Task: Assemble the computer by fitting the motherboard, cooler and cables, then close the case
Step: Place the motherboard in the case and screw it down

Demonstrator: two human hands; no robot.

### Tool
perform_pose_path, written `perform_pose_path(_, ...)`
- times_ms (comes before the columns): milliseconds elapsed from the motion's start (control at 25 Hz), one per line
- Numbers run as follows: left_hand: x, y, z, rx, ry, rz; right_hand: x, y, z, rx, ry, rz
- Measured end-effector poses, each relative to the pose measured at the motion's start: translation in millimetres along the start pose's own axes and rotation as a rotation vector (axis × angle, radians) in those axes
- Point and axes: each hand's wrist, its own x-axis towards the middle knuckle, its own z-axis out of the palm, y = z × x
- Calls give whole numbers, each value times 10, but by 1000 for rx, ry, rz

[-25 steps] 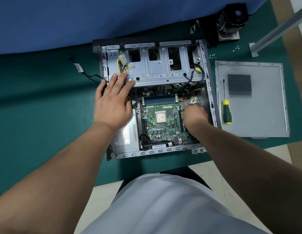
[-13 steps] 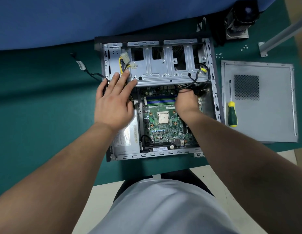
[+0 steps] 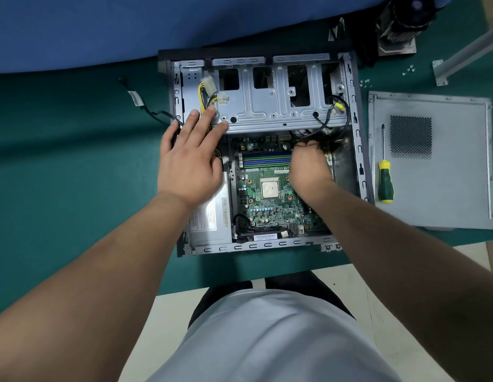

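Fingers of right hand (image 3: 308, 164) pinch black cables (image 3: 326, 125) beside case (image 3: 359, 150) edge.

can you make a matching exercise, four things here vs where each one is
Things:
1 screwdriver
2 cooler
3 left hand
4 right hand

Places:
A on the mat beyond the case
B on the drive cage edge, fingers straight
C on the side panel
D in the case over the motherboard, at black cables

Pairs: 1-C, 2-A, 3-B, 4-D
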Motion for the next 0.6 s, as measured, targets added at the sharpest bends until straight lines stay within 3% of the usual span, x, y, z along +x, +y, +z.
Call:
perform_pose_path(80,-2,3,4,-2,0,-1,-113,-131,38,-65,86,-41)
perform_pose_path(160,-7,14,6,-3,-1,-3,-158,-331,85,-2,131,-201)
perform_pose_path(280,-7,20,0,-3,2,-3,-73,-627,112,202,41,-410)
perform_pose_path(600,2,11,9,3,4,3,34,-754,251,205,64,-362)
